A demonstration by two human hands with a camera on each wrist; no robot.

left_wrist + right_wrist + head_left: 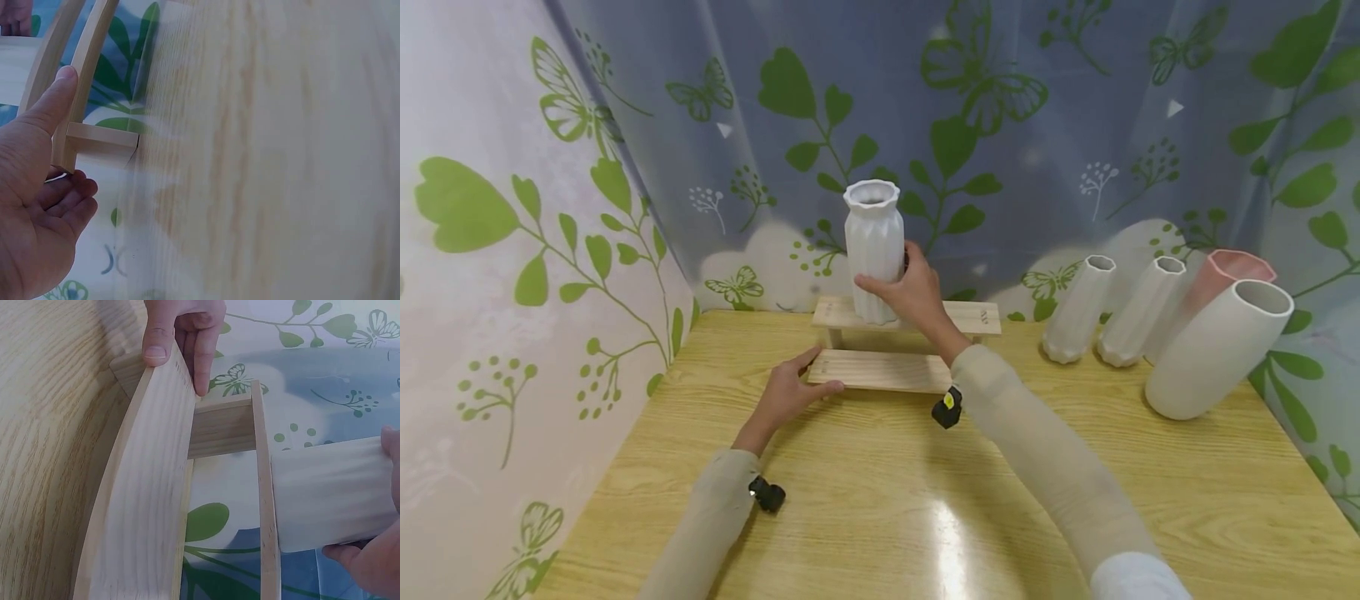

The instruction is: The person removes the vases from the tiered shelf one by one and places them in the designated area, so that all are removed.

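Observation:
A white fluted vase (875,237) with a scalloped rim stands upright at the upper step of a two-step wooden stand (880,372). My right hand (917,287) grips its lower right side, thumb across the front. In the right wrist view the base of the vase (331,494) is right at the upper board; I cannot tell whether it bears its full weight there. My left hand (790,390) holds the left end of the lower step, the thumb on one side and the fingers on the other, as the left wrist view shows around the stand (87,69).
To the right on the wooden table (880,500) stand two slim white vases (1071,312), a pink vase (1198,287) and a large smooth white vase (1217,354). A patterned curtain (850,100) hangs close behind the stand, and another wall of it is at the left.

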